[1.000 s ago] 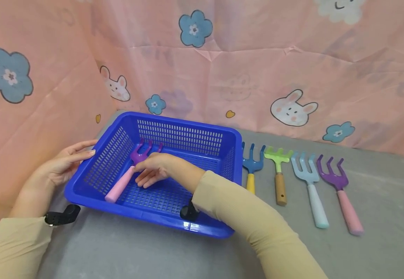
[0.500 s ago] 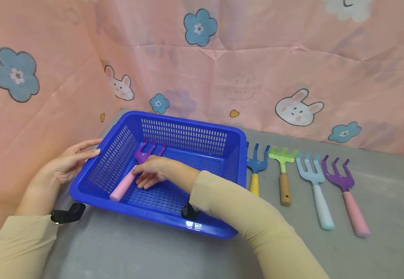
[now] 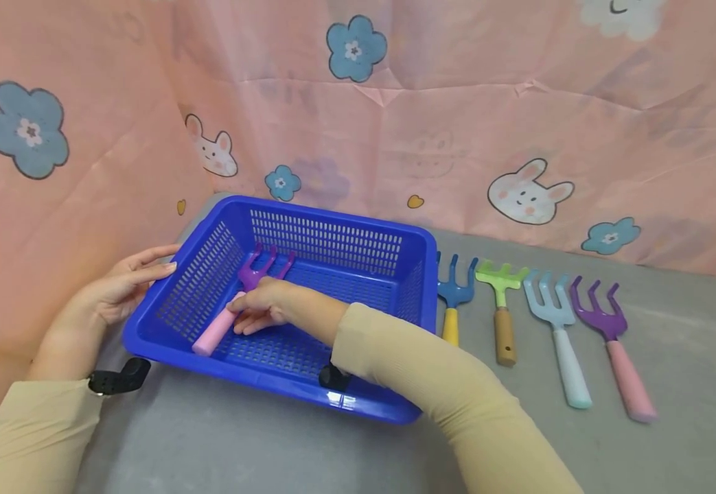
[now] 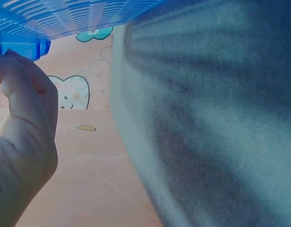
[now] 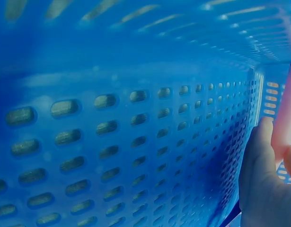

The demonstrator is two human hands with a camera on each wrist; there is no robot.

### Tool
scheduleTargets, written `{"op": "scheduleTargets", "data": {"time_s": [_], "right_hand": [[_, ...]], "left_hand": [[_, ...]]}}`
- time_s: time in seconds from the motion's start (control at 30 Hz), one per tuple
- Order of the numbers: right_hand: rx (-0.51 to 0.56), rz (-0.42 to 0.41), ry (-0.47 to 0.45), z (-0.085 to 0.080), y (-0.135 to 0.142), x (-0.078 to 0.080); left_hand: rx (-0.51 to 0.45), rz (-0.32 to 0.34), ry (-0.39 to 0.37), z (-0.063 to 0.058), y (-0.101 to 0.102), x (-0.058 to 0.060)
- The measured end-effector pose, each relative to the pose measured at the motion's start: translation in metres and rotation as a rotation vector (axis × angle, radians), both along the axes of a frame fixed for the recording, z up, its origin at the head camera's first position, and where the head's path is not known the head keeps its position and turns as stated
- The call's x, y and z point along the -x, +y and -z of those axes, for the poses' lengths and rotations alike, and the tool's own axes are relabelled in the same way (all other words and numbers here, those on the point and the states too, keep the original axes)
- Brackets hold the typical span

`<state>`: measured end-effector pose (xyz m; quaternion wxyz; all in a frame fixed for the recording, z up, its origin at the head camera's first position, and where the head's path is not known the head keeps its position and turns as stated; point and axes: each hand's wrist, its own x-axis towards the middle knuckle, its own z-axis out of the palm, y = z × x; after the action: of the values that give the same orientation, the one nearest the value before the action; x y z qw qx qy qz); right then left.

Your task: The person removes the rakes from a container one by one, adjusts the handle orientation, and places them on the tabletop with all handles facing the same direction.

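A purple three-pronged hand rake (image 3: 214, 334) with a pink handle lies inside the blue plastic basket (image 3: 271, 392), along its left side. My right hand (image 3: 265, 302) reaches into the basket and pinches the upper part of the handle, near the neck; its other fingers hang loosely to the right. In the right wrist view the pink handle (image 5: 285, 113) shows past the fingers, beside the slotted wall. My left hand (image 3: 113, 291) holds the basket's left rim, thumb on top. From below, the left wrist view shows that hand (image 4: 27, 109) at the rim, its fingertips partly out of frame.
Right of the basket several hand tools lie in a row on the grey table (image 3: 240, 453): a blue rake (image 3: 455, 293), a green one (image 3: 504, 329), a light blue fork (image 3: 560, 336) and another purple rake (image 3: 623, 367). Pink patterned cloth (image 3: 432, 123) hangs behind and at left.
The whole head view shifted a little between the first two frames. My right hand has slid slightly down and left along the pink handle. The left hand stays on the rim.
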<state>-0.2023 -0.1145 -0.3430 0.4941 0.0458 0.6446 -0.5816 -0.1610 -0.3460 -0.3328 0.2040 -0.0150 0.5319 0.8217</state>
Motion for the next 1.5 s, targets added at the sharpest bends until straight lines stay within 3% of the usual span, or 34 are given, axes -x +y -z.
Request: {"op": "scheduleTargets", "data": {"time_s": [0.5, 1.17, 1.5], "right_hand": [[0.047, -0.031, 0.047, -0.009, 0.006, 0.001], [0.091, -0.036, 0.051, -0.032, 0.017, -0.001], [0.111, -0.024, 0.080, -0.046, 0.027, 0.000]], "left_hand": [[0.086, -0.016, -0.008, -0.003, 0.000, 0.000], [0.090, -0.029, -0.028, -0.004, 0.001, -0.002], [0.059, -0.002, -0.008, -0.004, 0.002, -0.001]]}}
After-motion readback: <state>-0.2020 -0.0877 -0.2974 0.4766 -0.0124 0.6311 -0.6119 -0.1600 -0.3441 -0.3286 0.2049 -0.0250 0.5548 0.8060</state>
